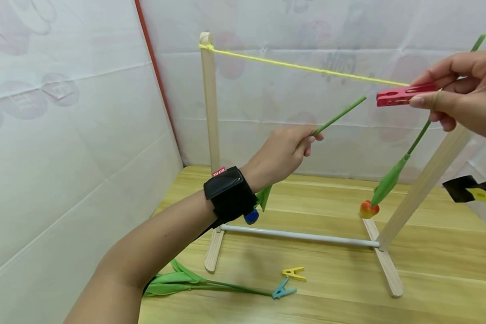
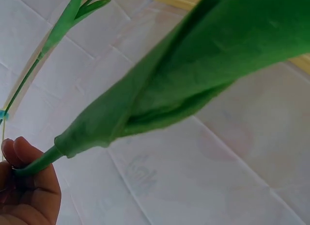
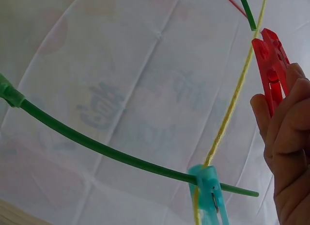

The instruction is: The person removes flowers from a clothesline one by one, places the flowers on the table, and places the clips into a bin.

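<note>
1. Staged tabletop booth, not a lived-in room. White sheeting (image 1: 65, 135), creased into fold squares and showing faint reversed print, closes off the left side and the back of the head view.
2. A red strip (image 1: 158, 85) runs down the corner where the two sheets meet, upper centre-left.
3. Floor of the booth is a light wood-grain tabletop (image 1: 429, 270), filling the lower half of the frame.
4. Centre frame: a small wooden stand (image 1: 210, 117) with a yellow string (image 1: 299, 67) stretched across the top.
5. Both wrist views have the same white printed sheeting behind everything.
</note>
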